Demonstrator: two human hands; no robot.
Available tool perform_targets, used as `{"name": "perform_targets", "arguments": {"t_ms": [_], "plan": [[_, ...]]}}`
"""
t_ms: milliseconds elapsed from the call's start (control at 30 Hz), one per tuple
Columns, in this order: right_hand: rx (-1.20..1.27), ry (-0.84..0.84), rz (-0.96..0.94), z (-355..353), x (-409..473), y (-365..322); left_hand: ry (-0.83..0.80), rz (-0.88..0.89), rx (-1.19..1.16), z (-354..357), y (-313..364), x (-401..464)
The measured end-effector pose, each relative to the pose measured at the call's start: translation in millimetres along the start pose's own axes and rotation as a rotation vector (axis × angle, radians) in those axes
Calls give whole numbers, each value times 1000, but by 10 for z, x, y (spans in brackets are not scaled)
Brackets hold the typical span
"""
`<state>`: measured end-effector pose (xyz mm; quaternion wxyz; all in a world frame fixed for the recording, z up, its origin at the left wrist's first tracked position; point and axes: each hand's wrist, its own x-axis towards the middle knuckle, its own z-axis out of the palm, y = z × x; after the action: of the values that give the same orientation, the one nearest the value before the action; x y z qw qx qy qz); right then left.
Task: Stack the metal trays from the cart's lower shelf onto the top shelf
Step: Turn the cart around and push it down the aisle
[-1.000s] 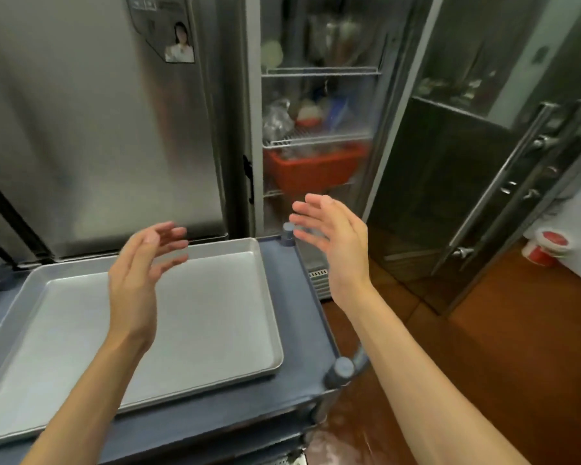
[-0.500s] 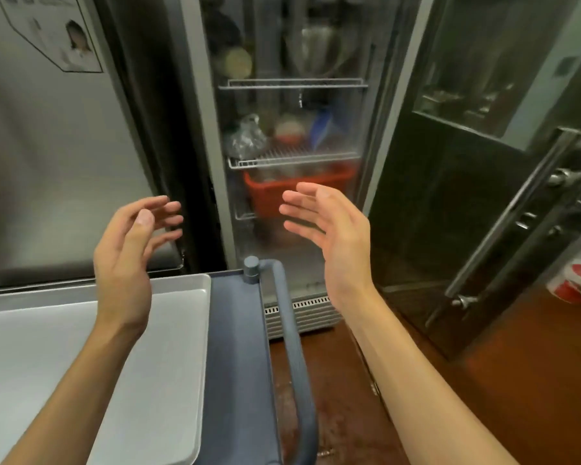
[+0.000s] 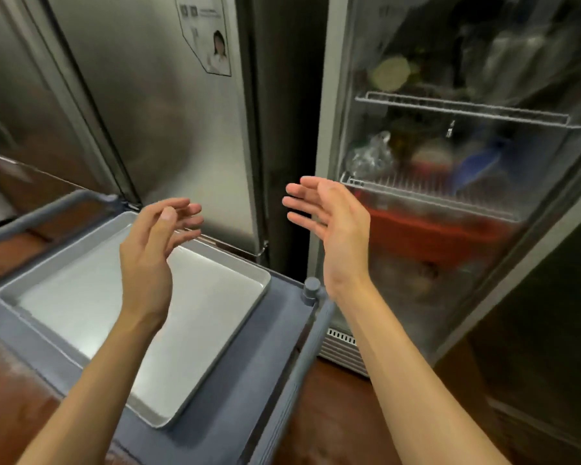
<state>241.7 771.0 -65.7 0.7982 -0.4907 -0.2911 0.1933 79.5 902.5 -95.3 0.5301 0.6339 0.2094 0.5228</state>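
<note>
A shallow rectangular metal tray (image 3: pixel 212 317) lies flat on the grey top shelf of the cart (image 3: pixel 259 360), its long side running diagonally from upper left to lower centre. My left hand (image 3: pixel 151 250) hovers above the tray's far half, fingers loosely curled and apart, holding nothing. My right hand (image 3: pixel 332 229) is raised past the cart's right corner post (image 3: pixel 312 290), palm facing left, fingers spread and empty. The two palms face each other. The cart's lower shelf is hidden below the top one.
A steel refrigerator door (image 3: pixel 168 129) with a paper notice (image 3: pixel 208 35) stands right behind the cart. To the right is a glass-door fridge (image 3: pixel 450 182) with wire shelves and a red bin (image 3: pixel 426 229). The cart's handle bar (image 3: pixel 41 213) runs along the left. The floor (image 3: pixel 342 414) is reddish brown.
The view has swung left and tilted, so the cart and tray now lie diagonally in front of me with more tray in sight. Both hands stay raised and empty, palms facing each other.
</note>
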Motion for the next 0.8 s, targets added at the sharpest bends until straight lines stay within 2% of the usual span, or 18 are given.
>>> {"name": "perform_targets", "arguments": {"t_ms": [167, 400, 533, 800], "plan": [[2, -159, 11, 198, 354, 260, 140, 55, 98, -153, 7, 98], [-44, -335, 35, 514, 825, 556, 355, 17, 179, -323, -108, 200], [38, -478, 100, 733, 938, 711, 504, 11, 257, -419, -37, 54], [117, -746, 207, 731, 1212, 1069, 687, 59, 420, -29, 49, -243]]}}
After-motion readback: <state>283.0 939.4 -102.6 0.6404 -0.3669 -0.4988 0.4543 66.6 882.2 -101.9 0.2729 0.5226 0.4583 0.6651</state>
